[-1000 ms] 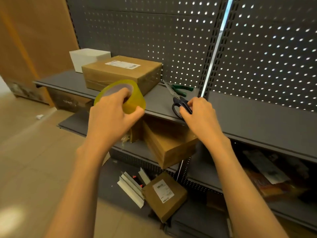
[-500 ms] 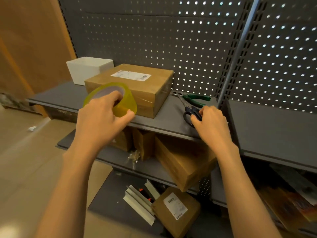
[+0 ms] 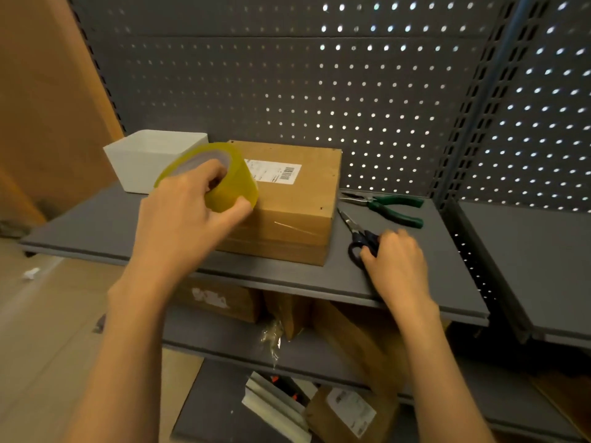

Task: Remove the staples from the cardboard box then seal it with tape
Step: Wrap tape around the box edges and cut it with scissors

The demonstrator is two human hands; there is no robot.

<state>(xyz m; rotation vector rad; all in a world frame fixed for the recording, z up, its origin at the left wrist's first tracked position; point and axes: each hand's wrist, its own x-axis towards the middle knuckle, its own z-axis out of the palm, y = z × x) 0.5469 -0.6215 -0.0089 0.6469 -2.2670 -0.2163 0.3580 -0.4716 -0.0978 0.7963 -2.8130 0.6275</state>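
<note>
A closed cardboard box (image 3: 297, 203) with a white shipping label lies on the grey shelf (image 3: 96, 228); clear tape shines on its front side. My left hand (image 3: 185, 225) grips a yellowish roll of tape (image 3: 230, 183), held just in front of the box's left front corner. Black-handled scissors (image 3: 359, 238) lie on the shelf to the right of the box. My right hand (image 3: 396, 266) rests on their handles with fingers curled over them. Green-handled pliers (image 3: 393, 207) lie behind the scissors.
A white bin (image 3: 140, 161) stands left of the box. A perforated metal back panel (image 3: 319, 91) rises behind. Lower shelves hold more cardboard boxes (image 3: 348, 414). The shelf's front edge (image 3: 319, 286) runs under my wrists.
My view has come closer to the shelf and risen. My left hand has carried the tape roll up toward the box. My right hand stays on the scissors' handles.
</note>
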